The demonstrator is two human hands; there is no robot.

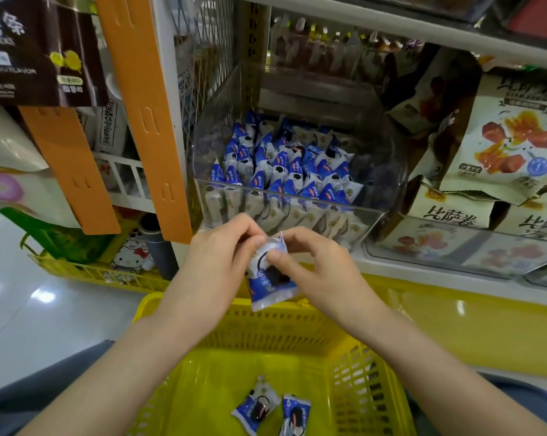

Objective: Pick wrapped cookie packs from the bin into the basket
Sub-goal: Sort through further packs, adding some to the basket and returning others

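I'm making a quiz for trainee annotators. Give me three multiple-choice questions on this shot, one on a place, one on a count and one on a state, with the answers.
1. Where is the cookie pack that the hands hold?
A) deep inside the bin
B) over the far edge of the basket
C) under the basket

2. How many loose packs lie in the basket?
A) none
B) two
C) five

3. How is the cookie pack held?
A) both hands pinch it
B) only the left hand grips it
C) it rests on an open palm

Answers:
1 B: it hangs in front of the bin, above the yellow rim.
2 B: two lie side by side on the bottom.
3 A: the left hand and the right hand each pinch its top.
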